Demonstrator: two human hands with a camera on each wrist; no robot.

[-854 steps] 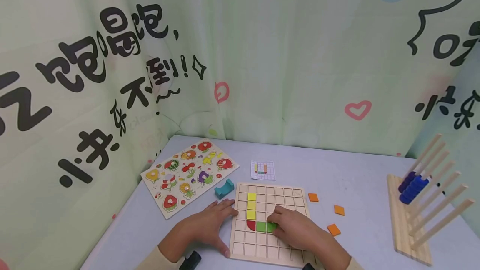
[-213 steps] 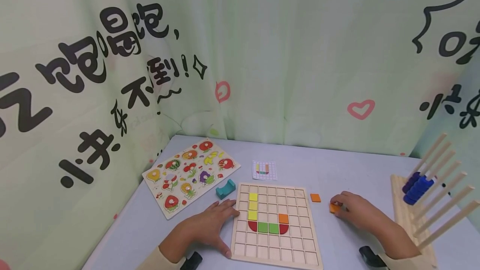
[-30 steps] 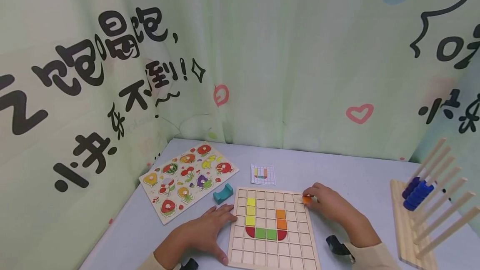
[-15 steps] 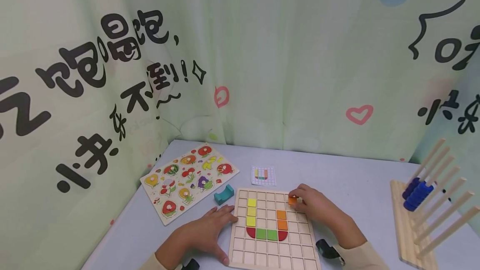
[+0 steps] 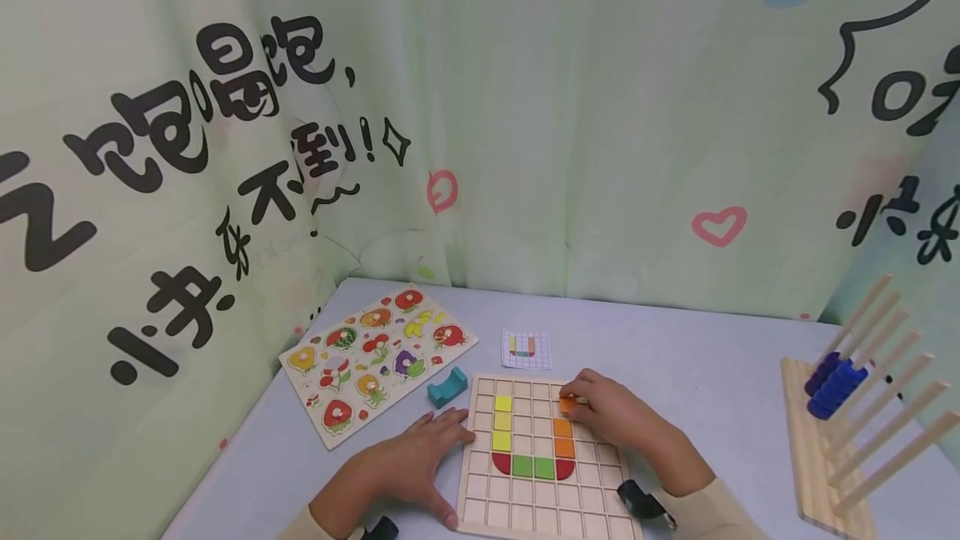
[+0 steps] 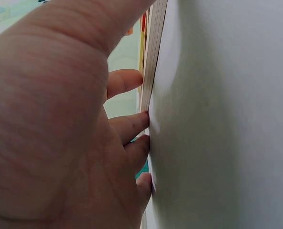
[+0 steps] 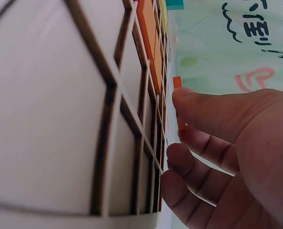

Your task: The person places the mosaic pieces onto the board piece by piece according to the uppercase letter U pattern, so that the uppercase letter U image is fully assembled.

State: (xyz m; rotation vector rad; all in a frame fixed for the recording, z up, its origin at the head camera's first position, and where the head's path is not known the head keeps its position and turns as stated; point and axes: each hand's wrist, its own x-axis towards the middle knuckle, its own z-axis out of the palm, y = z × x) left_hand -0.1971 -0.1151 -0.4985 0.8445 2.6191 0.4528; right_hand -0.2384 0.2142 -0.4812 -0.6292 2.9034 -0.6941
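My right hand [image 5: 626, 415] pinches an orange square tile [image 7: 177, 82] between thumb and finger, just above the far part of the wooden grid board [image 5: 498, 515]. In the right wrist view the tile is apart from the grid. Two orange tiles [image 5: 562, 438] lie in cells on the near side of it. Three yellow tiles [image 5: 502, 422], two green tiles [image 5: 532, 467] and two red rounded corner tiles [image 5: 501, 463] fill the rest of a U shape. My left hand [image 5: 408, 465] rests with spread fingers on the table, fingertips and thumb against the board's left edge.
Behind the board lies a pattern card [image 5: 527, 350] with a coloured U. A teal curved block [image 5: 447, 388] and a fruit puzzle board [image 5: 315, 394] are at the left. At the right stands a wooden peg rack [image 5: 821, 473] with blue rings [image 5: 836, 390].
One red corner and two orange tiles have been added to the board since the oldest frame. Over the last second my right hand carried another orange tile leftward over the board. My left hand stays put.
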